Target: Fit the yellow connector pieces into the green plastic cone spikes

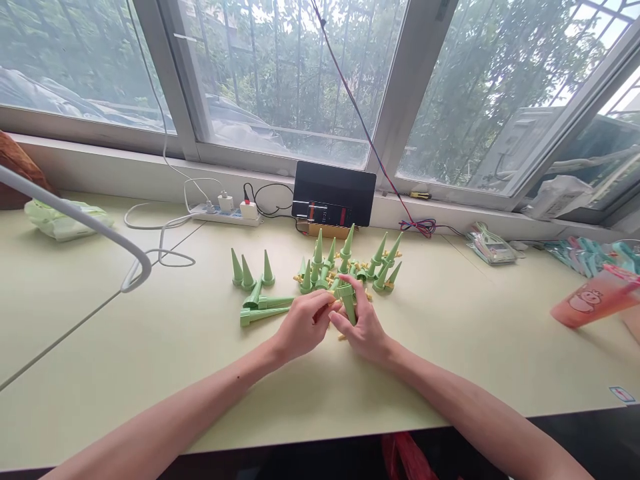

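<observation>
My right hand (364, 328) is wrapped round a green cone (347, 301), its wide collar up and its narrow end pointing down. Close beside it, my left hand (307, 321) pinches a small yellow piece (335, 301) against the collar; the fingertips partly hide it. Behind my hands stand several green cones, points up, some with yellow pieces at their bases, such as the cone (394, 275) at the right. To the left, a few plain cones (269, 268) stand upright, and others (263, 315) lie on their sides near my left hand.
On the pale table (150, 360), a dark tablet (334, 190) with a phone before it leans by the window. A power strip (225, 215) with cables lies left of it. A tilted cup (595, 297), packets (490, 245) and a white cable arm (75, 213) are also around.
</observation>
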A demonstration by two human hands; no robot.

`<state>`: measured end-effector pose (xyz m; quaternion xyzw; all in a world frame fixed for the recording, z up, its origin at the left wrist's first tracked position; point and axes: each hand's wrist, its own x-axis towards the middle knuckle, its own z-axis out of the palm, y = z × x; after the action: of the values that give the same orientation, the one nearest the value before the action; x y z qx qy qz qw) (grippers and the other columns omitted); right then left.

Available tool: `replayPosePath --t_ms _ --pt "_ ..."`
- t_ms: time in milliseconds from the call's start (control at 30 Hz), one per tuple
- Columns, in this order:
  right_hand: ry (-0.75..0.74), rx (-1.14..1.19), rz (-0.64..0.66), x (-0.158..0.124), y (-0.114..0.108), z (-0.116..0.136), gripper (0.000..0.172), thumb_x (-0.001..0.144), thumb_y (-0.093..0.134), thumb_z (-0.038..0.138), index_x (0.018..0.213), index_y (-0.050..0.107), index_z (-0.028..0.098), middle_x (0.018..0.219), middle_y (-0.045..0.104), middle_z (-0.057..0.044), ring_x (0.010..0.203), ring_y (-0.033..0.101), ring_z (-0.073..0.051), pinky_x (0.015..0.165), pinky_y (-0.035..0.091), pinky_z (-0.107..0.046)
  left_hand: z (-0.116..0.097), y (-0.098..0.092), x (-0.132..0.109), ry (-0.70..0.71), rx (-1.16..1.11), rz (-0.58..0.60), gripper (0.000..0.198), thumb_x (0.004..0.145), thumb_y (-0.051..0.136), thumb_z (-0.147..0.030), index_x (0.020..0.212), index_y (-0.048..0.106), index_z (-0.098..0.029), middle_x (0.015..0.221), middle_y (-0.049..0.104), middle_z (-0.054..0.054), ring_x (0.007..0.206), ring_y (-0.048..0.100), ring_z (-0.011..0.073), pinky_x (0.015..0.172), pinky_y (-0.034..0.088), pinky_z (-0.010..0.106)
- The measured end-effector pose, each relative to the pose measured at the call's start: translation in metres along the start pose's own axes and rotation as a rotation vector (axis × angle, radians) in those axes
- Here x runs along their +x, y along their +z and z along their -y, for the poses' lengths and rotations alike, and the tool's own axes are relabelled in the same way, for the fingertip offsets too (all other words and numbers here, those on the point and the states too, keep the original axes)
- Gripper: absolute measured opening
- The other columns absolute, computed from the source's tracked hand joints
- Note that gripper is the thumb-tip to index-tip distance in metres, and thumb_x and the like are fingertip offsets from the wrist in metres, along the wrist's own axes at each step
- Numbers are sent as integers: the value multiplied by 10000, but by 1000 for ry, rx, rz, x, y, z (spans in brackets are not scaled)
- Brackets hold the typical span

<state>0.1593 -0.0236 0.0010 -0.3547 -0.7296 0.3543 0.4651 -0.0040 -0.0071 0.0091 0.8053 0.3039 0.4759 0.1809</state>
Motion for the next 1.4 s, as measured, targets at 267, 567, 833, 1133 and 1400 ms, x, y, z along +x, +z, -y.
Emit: replayPosePath --t_ms 267,567,833,1133,1400 --pt "-7 37 8 1 2 3 608 914 570 302 1426 254 215 561 371 117 493 337 -95 507 345 -217 9 0 -5 337 317 -65 180 923 459 -73 783 474 -186 680 399 -36 525 294 87 451 240 218" --pt "3 54 18 0 2 -1 608 912 582 285 1422 257 224 566 429 112 502 381 -99 527 378 -228 7 4 -7 185 217 -46 192 919 440 -88 758 462 -190 672 444 -32 539 364 82 487 300 202" --pt "-9 -5 -5 1 1 -2 592 903 575 298 1408 273 224 552 409 115 483 385 -105 502 376 -223 -13 3 -2 -187 -91 1 256 908 503 -216 659 474 -170 581 483 -30 504 386 73 487 298 203" --pt "4 -41 -25 1 0 -2 591 900 578 290 1411 287 226 533 393 127 437 382 -95 459 367 -210 -22 -4 6 -620 -635 215 407 941 506 -479 695 537 -156 393 399 -77 338 310 44 436 277 205" --pt "37 -34 -34 1 0 -2 592 910 580 319 1417 287 234 581 444 101 461 456 -108 465 417 -225 -14 1 1 -299 -203 101 293 954 473 -296 699 516 -160 593 518 -24 503 392 75 466 306 202"
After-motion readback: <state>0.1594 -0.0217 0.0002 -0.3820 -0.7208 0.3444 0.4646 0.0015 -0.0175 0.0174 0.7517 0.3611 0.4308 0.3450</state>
